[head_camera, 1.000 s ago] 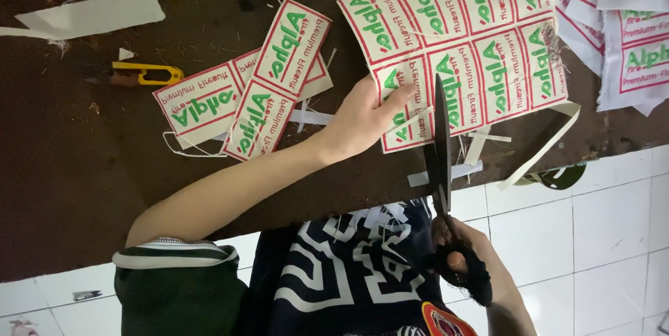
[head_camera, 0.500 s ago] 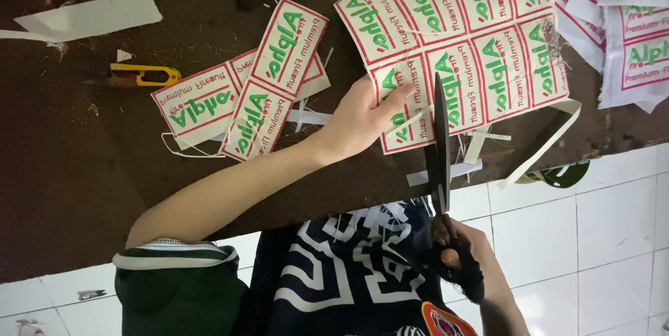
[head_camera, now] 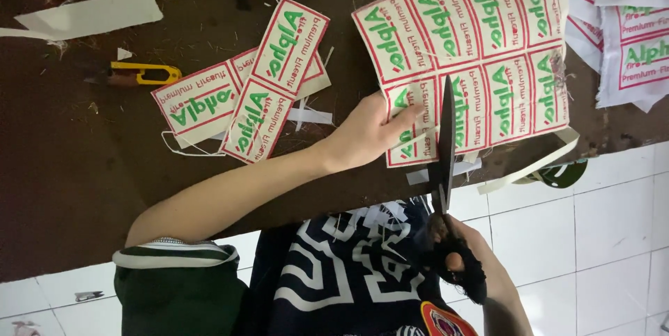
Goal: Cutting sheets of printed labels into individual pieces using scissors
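My left hand presses flat on the lower left corner of a white sheet of red-and-green printed labels, thumb on the label beside the blade. My right hand grips the black handles of long scissors. Their blades lie closed on the sheet, along the line between the first and second labels of its lower row. The sheet lies on a dark brown table.
Several cut single labels are piled left of my hand, with yellow thread snips and a white paper strip beyond. More label sheets are stacked at right. Offcut strips hang over the table edge above white floor tiles.
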